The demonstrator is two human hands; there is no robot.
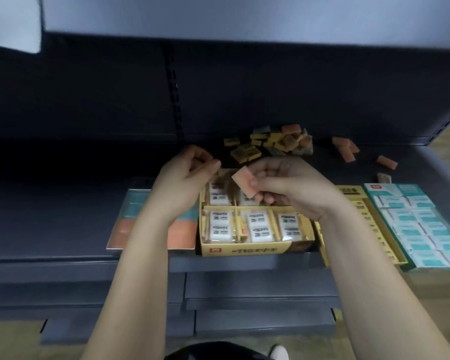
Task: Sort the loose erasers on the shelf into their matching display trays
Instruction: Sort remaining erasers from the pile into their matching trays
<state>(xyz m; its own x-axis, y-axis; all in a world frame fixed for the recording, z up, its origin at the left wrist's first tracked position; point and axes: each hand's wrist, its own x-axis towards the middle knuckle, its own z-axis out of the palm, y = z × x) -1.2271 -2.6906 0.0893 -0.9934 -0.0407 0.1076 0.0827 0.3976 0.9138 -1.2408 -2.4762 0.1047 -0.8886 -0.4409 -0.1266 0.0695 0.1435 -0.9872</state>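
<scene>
Mid-sort: R hand (291,189) pinches orange eraser (244,184) over yellow tray (244,250), L hand (182,183) curled, can't tell if holding anything; loose pile (273,144) waits at shelf (63,203) back; next prob: carry left, lay flat in orange/teal tray (130,227).

Shelf deck (50,203) L wide open; eraser pile (270,144) clogs back ctr, trays (244,249) pack front R, upper shelf (244,19) low overhead.

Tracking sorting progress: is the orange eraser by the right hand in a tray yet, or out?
Out. The right hand pinches the orange eraser in the air over the yellow tray.
</scene>
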